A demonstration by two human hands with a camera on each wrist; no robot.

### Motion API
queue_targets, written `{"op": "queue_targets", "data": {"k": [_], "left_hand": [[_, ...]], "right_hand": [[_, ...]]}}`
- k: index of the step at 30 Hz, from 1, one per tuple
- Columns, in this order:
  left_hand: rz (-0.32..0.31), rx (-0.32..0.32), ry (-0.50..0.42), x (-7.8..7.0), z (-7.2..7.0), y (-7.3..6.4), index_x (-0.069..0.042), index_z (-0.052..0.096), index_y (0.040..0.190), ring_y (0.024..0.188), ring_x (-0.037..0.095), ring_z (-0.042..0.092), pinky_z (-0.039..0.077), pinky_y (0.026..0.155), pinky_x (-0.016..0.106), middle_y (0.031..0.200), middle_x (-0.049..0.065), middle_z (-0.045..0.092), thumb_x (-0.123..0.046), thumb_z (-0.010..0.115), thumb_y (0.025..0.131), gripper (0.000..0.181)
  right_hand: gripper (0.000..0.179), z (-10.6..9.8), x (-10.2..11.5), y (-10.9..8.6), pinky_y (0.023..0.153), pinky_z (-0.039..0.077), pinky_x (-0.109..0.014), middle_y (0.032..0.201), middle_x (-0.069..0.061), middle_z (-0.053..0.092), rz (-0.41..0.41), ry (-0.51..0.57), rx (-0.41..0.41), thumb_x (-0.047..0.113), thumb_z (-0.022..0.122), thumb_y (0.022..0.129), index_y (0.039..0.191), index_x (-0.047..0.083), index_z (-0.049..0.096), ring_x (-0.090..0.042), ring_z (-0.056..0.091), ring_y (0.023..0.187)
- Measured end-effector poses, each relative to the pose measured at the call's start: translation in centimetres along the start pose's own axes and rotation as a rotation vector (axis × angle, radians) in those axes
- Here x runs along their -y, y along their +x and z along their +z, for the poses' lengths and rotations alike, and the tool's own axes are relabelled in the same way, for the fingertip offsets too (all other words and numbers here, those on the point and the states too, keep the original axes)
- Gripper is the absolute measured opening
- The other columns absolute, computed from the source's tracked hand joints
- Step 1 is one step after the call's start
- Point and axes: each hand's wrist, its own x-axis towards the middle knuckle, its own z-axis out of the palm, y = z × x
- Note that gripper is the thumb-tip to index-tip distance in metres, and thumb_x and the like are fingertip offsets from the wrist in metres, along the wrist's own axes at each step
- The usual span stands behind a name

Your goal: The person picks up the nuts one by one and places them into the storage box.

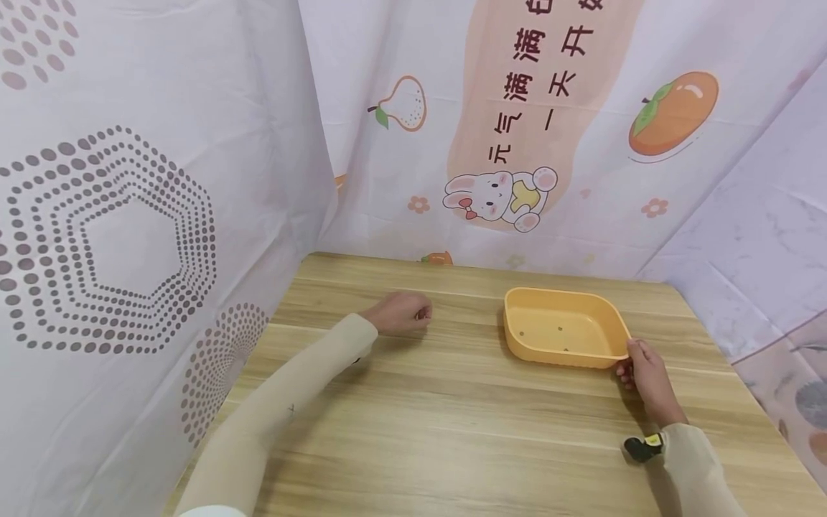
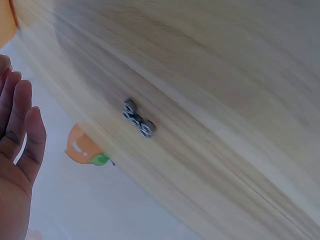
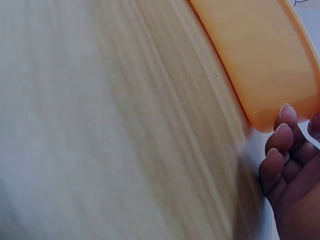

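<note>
A shallow orange-yellow plastic tray [image 1: 561, 357] sits on the right half of the wooden table, with three small dark pieces [image 1: 560, 329] scattered in it. My right hand [image 1: 649, 380] pinches the tray's near right corner, thumb on the rim and fingers below it. In the right wrist view, those fingertips [image 3: 286, 115] lie against the outer wall. My left hand [image 1: 402, 312] is over the table left of the tray, fingers loosely bent and holding nothing. A small grey metal piece with round ends [image 2: 138, 119] lies on the tabletop beside it in the left wrist view.
The wood-grain table [image 1: 413, 445] stretches beneath both arms. A printed curtain [image 1: 413, 179] hangs along its far edge, with more patterned cloth [image 1: 129, 244] at the left and a marbled sheet [image 1: 769, 237] at the right. A black wrist device [image 1: 642, 449] shows beside the right sleeve.
</note>
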Motion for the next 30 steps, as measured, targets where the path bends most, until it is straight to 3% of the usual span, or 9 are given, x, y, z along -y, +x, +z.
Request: {"op": "queue_targets", "data": {"k": [14,20,25,30], "left_hand": [[0.064,-0.006,0.028,-1.0,0.4,2.0,-0.020,0.069,0.091,0.075,0.002,0.057,0.049,0.068,0.019,0.087,-0.012,0.065,-0.019,0.061,0.099,0.011],[0.086,-0.012,0.001,-1.3,0.4,2.7,-0.020,0.069,0.091,0.076,0.003,0.058,0.049,0.068,0.020,0.087,-0.011,0.064,-0.018,0.062,0.099,0.010],[0.097,0.007,0.002,-2.0,0.2,3.2,-0.018,0.069,0.092,0.078,0.003,0.058,0.049,0.071,0.020,0.088,-0.010,0.065,-0.018,0.062,0.099,0.010],[0.114,0.019,0.023,-2.9,0.1,4.0,-0.018,0.068,0.091,0.077,0.004,0.057,0.048,0.070,0.020,0.086,-0.009,0.063,-0.018,0.062,0.099,0.010]], "right_hand": [[0.047,0.1,-0.1,-0.1,0.054,0.048,-0.027,0.070,0.003,0.059,0.005,0.000,-0.002,0.044,0.035,0.112,0.105,0.000,0.049,-0.011,0.054,0.060],[0.044,0.1,0.1,0.0,0.054,0.049,-0.027,0.069,0.003,0.059,0.008,-0.016,-0.017,0.044,0.036,0.111,0.093,0.007,0.053,-0.012,0.054,0.061],[0.043,0.0,0.4,-0.2,0.055,0.049,-0.026,0.068,0.003,0.057,0.035,0.031,-0.032,0.043,0.041,0.110,0.085,0.011,0.054,-0.011,0.054,0.061],[0.042,0.0,0.7,-0.3,0.056,0.048,-0.024,0.068,0.004,0.055,0.036,0.077,-0.033,0.041,0.043,0.110,0.086,0.009,0.055,-0.009,0.051,0.061]]}}
